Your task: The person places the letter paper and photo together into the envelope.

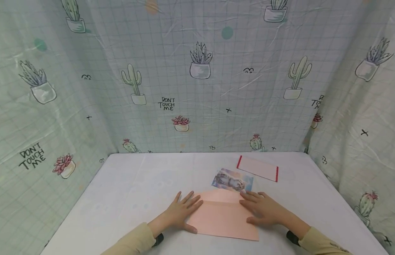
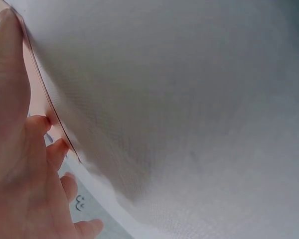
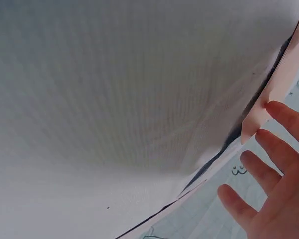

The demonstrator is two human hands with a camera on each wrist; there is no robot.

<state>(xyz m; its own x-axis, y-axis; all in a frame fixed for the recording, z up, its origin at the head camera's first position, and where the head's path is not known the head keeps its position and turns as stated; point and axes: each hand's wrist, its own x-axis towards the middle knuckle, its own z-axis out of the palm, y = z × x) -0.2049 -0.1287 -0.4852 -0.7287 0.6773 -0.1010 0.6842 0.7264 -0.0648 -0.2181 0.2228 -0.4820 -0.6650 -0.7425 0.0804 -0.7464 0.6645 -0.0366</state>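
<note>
A pink paper envelope (image 1: 223, 219) lies on the white table with its flap (image 1: 221, 195) at the far side, a crease running across below it. My left hand (image 1: 181, 211) rests spread at the envelope's left side, thumb near the lower left corner. On the right side rests my right hand (image 1: 264, 209), its fingers extended over the edge. In the left wrist view the left hand (image 2: 20, 129) lies along the pink edge (image 2: 40, 94). The right wrist view has the right hand (image 3: 279, 174) with fingertips touching the pink paper (image 3: 284, 74).
Just beyond the envelope lies a picture card (image 1: 232, 180) showing a grey animal, its near edge by the flap. Farther back on the right is a pale pink card (image 1: 258, 168) with red ends. A patterned cloth (image 1: 200, 106) hangs behind and beside the table (image 1: 127, 198).
</note>
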